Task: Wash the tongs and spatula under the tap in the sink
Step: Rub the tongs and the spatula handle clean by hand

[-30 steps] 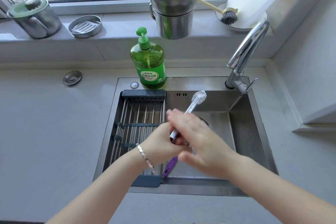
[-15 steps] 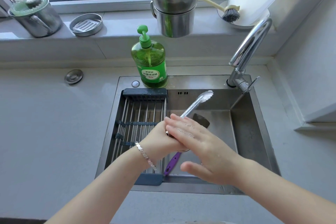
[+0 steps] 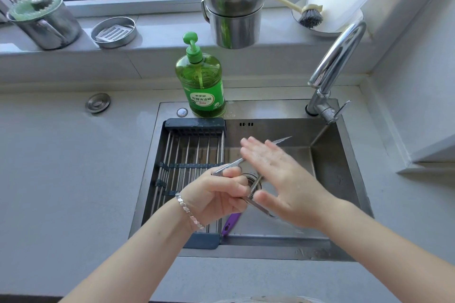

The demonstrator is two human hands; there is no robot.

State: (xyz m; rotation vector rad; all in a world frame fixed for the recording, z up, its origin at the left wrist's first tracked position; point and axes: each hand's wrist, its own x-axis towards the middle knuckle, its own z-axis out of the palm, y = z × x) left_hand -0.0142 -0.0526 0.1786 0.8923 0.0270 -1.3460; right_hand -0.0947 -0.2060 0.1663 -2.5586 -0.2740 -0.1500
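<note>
Over the steel sink (image 3: 327,172), my left hand (image 3: 216,192) grips the metal tongs (image 3: 230,164) at their hinge end. The tongs are spread in a V, one arm pointing up-right and the other down-right. My right hand (image 3: 278,179) is flat with fingers apart and looks soapy. It lies across the upper arm of the tongs, hiding its middle. The spatula's purple handle (image 3: 231,223) shows in the basin below my left hand; its blade is hidden. The tap (image 3: 337,61) stands at the back right, and I see no water running from it.
A dark-framed drain rack (image 3: 189,152) fills the sink's left part. A green dish soap bottle (image 3: 200,86) stands on the back rim. On the sill are stacked steel pots (image 3: 234,5), a brush (image 3: 310,16), a steel mug (image 3: 44,22) and a small dish (image 3: 113,32).
The tongs have spread from closed into a V. My right hand has slid forward along them and flattened. The spatula's dark blade, visible half a second ago, is now covered.
</note>
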